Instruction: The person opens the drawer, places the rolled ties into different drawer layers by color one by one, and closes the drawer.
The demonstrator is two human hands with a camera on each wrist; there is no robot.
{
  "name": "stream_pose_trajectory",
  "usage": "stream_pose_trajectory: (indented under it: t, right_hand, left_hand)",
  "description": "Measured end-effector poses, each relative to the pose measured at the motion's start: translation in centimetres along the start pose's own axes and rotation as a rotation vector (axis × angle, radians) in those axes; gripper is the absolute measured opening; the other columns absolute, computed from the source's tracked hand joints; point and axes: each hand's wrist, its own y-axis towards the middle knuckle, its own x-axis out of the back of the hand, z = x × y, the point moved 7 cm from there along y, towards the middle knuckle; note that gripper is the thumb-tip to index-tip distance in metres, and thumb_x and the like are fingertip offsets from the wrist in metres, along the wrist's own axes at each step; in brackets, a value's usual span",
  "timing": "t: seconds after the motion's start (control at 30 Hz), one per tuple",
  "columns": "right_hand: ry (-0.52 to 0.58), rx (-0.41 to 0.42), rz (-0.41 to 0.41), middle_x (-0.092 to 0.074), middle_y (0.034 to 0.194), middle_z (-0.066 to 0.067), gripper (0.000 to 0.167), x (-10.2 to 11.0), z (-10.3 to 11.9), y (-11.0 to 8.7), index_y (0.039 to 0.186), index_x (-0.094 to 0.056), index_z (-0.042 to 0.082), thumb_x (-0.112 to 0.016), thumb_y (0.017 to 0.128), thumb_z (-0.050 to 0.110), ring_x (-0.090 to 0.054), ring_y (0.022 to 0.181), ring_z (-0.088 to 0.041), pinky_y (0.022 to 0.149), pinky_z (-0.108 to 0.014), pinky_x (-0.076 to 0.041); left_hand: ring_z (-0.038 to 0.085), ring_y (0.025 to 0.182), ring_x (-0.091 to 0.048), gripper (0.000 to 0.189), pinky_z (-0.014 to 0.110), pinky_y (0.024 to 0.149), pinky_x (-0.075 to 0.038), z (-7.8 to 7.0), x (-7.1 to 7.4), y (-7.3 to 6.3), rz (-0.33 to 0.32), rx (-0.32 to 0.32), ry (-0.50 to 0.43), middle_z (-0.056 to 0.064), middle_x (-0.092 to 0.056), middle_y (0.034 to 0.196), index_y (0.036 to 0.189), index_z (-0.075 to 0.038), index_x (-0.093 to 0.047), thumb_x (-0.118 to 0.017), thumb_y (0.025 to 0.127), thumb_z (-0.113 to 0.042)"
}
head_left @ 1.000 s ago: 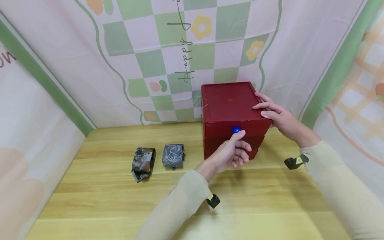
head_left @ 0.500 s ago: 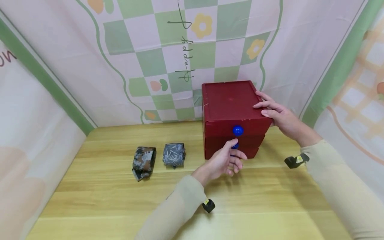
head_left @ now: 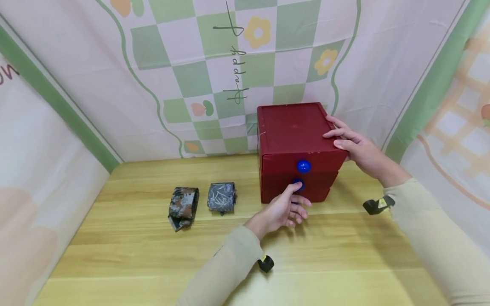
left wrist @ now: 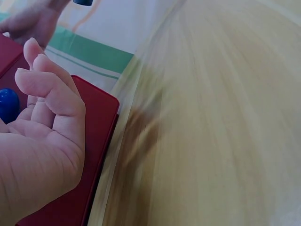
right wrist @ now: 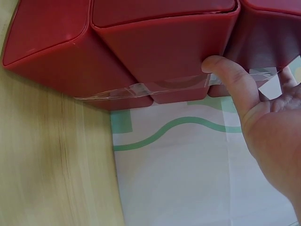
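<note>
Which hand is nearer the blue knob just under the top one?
Left hand: its thumb is at that knob. The right hand is higher, resting on the upper right edge of the red box.

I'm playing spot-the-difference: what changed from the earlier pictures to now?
The left hand moved down the front of the red box, from the upper blue knob to the lower blue knob. Its thumb is at that knob now; I can't tell if it grips. The right hand stayed on the box's right edge, and the grey bundle and brown-and-grey bundle stayed put.
</note>
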Motion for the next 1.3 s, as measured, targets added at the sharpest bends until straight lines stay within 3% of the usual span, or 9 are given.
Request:
stream_pose_trajectory:
  t: [0.43, 0.7, 1.0, 1.3]
  right_hand:
    - [0.014, 0.003, -0.002, -0.012, 0.169, 0.005, 0.030, 0.0, 0.0, 0.0, 0.131, -0.064, 0.003, -0.046, 0.107, 0.007, -0.013, 0.149, -0.025, 0.081, -0.026, -0.058]
    - [0.020, 0.008, 0.010, -0.012, 0.169, 0.005, 0.031, -0.1, 0.0, 0.0, 0.131, -0.064, 0.004, -0.045, 0.107, 0.007, -0.011, 0.150, -0.024, 0.081, -0.026, -0.058]
    - [0.033, 0.013, 0.005, -0.012, 0.169, 0.005, 0.031, -0.1, 0.0, 0.0, 0.131, -0.064, 0.003, -0.045, 0.107, 0.006, -0.013, 0.149, -0.024, 0.081, -0.026, -0.058]
    - [0.038, 0.009, 0.003, -0.011, 0.169, 0.005, 0.031, -0.2, 0.1, 0.1, 0.131, -0.065, 0.005, -0.045, 0.107, 0.006, -0.013, 0.149, -0.025, 0.082, -0.025, -0.057]
  left_hand:
    - [0.013, 0.060, -0.056, 0.061, 0.024, 0.048, -0.039, -0.4, -0.1, 0.4, 0.015, -0.009, -0.015, 0.002, -0.065, 0.074, 0.098, -0.014, -0.068, -0.053, 0.086, -0.073]
    - [0.013, 0.061, -0.056, 0.070, 0.023, 0.046, -0.038, -0.9, -0.2, 1.0, -0.034, -0.017, -0.010, 0.003, -0.065, 0.074, 0.097, -0.014, -0.069, -0.054, 0.083, -0.080]
    - [0.014, 0.057, -0.054, 0.060, 0.023, 0.044, -0.038, -1.4, -0.1, 1.7, -0.104, -0.083, 0.055, 0.005, -0.066, 0.073, 0.094, -0.012, -0.070, -0.049, 0.093, -0.067]
    - [0.014, 0.055, -0.053, 0.057, 0.024, 0.043, -0.038, -1.6, -0.2, 1.6, -0.137, -0.116, 0.077, 0.005, -0.066, 0.072, 0.092, -0.012, -0.070, -0.049, 0.095, -0.064]
